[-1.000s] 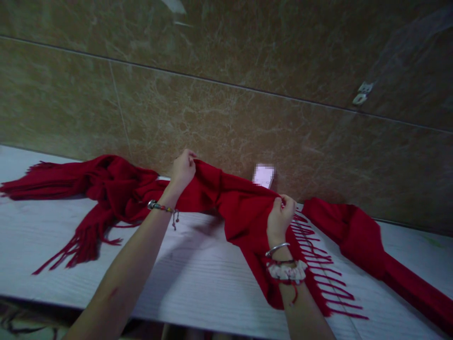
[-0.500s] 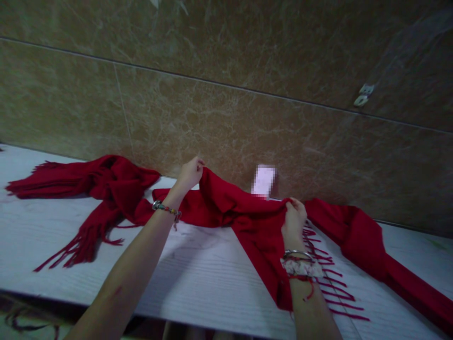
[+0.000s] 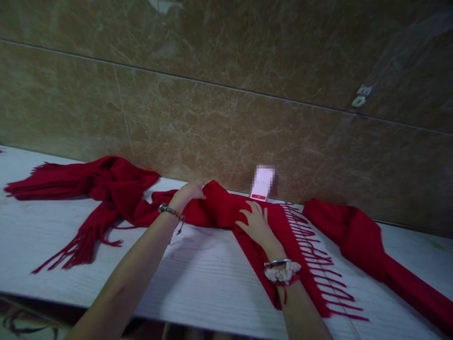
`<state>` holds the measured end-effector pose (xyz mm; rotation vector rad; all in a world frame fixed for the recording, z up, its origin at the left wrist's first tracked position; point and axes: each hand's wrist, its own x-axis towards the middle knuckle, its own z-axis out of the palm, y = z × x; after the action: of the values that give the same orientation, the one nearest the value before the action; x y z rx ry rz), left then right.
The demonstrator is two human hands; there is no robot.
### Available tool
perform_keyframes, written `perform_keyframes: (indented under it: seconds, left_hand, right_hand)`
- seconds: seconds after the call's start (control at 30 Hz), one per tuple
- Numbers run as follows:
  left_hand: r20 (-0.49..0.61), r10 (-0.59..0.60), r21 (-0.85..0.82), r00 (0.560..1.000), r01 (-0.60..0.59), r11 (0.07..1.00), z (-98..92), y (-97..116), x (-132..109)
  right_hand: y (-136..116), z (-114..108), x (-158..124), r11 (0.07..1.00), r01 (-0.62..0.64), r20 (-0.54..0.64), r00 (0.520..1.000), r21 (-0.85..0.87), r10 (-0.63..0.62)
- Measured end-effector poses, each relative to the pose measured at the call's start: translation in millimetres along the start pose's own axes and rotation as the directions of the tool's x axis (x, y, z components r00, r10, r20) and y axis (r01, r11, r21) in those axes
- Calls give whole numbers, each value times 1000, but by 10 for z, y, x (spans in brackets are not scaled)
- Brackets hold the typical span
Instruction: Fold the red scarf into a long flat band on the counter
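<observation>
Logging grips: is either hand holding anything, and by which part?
The right hand lies spread over the red scarf, gripping nothing. The left hand is at the far edge; whether it grips cannot be told.

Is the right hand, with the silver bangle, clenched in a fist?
No, the right hand is spread open over the red scarf.

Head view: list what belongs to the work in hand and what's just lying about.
In the work:
- fringed red scarf, right hand spread on it, left hand at its edge
- bunched red cloth at left, perhaps joined to it

Apparently just lying about:
- phone by the wall
- long red cloth at right, untouched
</observation>
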<state>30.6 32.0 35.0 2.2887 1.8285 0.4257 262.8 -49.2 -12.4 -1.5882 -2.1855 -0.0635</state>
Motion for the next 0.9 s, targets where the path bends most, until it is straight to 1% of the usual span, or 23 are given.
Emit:
perform_keyframes:
  seconds: [0.03,0.1,0.23,0.3,0.33,0.4,0.43,0.47,0.53,0.57,0.6,0.67,0.73,0.77,0.83,0.9]
  left_hand:
    - [-11,-26,-6,1000,26,1000,25,-7,16]
    - [-35,-67,-30,997,66,997,55,-27,48]
    - [-103,-93,-110,990,82,991,39,-74,104]
    - [-135,-105,-157,985,83,984,15,-94,121]
    - [-149,-112,-181,983,84,980,4,-101,125]
    - [-180,-125,-232,976,82,969,-18,-103,126]
    - [-195,-128,-259,972,75,963,-28,-94,125]
    - [-208,-127,-289,970,63,955,-39,-78,123]
    - [-229,-113,-350,967,27,936,-60,-23,118]
    - [-235,-103,-379,966,6,925,-71,12,113]
    - [-240,-93,-406,966,-13,914,-79,47,106]
    - [-238,-79,-447,968,-37,894,-88,107,78]
    - [-209,-65,-479,976,-45,877,-79,141,33]
    - [-161,-41,-496,986,-45,867,-66,149,7]
    - [-23,37,-516,999,-44,856,-22,158,-39]
    - [79,99,-504,992,-46,863,39,171,-63]
  right_hand:
    - [-5,4,-4,1000,-2,40,999,3,2]
    - [-11,-3,-5,999,2,80,997,35,-5]
    - [-18,3,6,991,52,82,995,121,-62]
    - [-16,28,19,988,72,33,996,138,-77]
    - [-12,39,30,986,77,-15,997,148,-76]
    - [8,39,59,977,79,-163,985,199,-47]
    - [23,27,77,968,79,-259,966,240,-14]
    - [41,7,94,956,80,-358,933,283,28]
    - [81,-43,124,932,72,-517,846,354,131]
    - [101,-64,134,925,59,-562,808,375,177]
    - [119,-78,140,922,36,-585,783,386,214]
    - [155,-75,143,918,-37,-574,770,395,278]
    - [195,-36,140,910,-116,-543,770,399,336]
    - [218,-9,139,904,-147,-532,766,401,361]
    - [269,48,137,894,-189,-527,751,407,399]
    - [315,95,135,885,-213,-529,735,414,424]
